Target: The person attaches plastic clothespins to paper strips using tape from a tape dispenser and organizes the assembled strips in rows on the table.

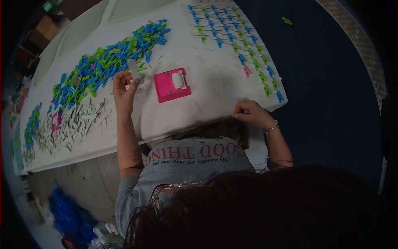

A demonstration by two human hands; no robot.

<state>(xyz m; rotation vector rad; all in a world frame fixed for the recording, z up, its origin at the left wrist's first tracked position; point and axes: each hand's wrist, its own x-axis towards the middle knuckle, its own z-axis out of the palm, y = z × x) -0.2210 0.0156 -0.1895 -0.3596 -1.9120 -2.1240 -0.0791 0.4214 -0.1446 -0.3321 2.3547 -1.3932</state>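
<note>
My left hand (pixel 125 85) is closed, pinching a flat whitish strip (pixel 133 69) between thumb and fingers above the table. Right of it lies a bright pink plate (pixel 163 88) with a white block or roller (pixel 178 80) on it. My right hand (pixel 252 113) hovers at the table's front edge with curled fingers; whatever may be in them is hidden. Beyond that hand, green and blue plastic clips (pixel 251 52) lie in rows, with thin pale strips across some. One pink clip (pixel 247 71) is among them.
A large heap of blue and green clips (pixel 103 62) covers the table's left side. Loose whitish strips (pixel 78 124) lie in front of it, with another pink piece (pixel 56 120). A green clip (pixel 286 20) lies on the dark floor. Blue plastic (pixel 70 216) sits below left.
</note>
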